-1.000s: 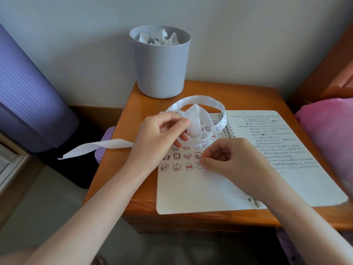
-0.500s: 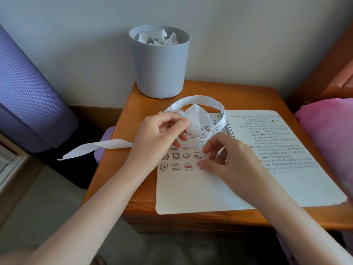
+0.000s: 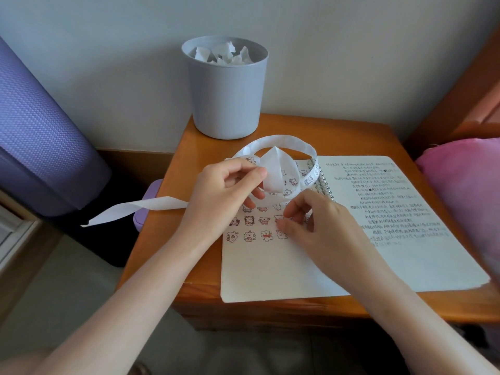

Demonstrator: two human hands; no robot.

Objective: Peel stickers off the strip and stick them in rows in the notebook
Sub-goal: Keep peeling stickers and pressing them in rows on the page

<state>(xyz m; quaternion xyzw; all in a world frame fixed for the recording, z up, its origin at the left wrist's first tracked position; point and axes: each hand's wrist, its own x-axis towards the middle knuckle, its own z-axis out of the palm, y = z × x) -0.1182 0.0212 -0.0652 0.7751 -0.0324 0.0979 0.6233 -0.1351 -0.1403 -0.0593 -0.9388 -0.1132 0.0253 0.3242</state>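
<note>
Handwriting on notebook [image 3: 392, 212] right page, too blurred to read.

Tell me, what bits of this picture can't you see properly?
All in the head view:
- Row ends in the notebook: the right hand covers them.
- Whether its fingers pinch anything: too small to tell.
- Handwriting on the right page: too small to read.
- Inside the bin: its wall hides all but the top scraps.
- Part of the strip: the left hand covers it.
</note>
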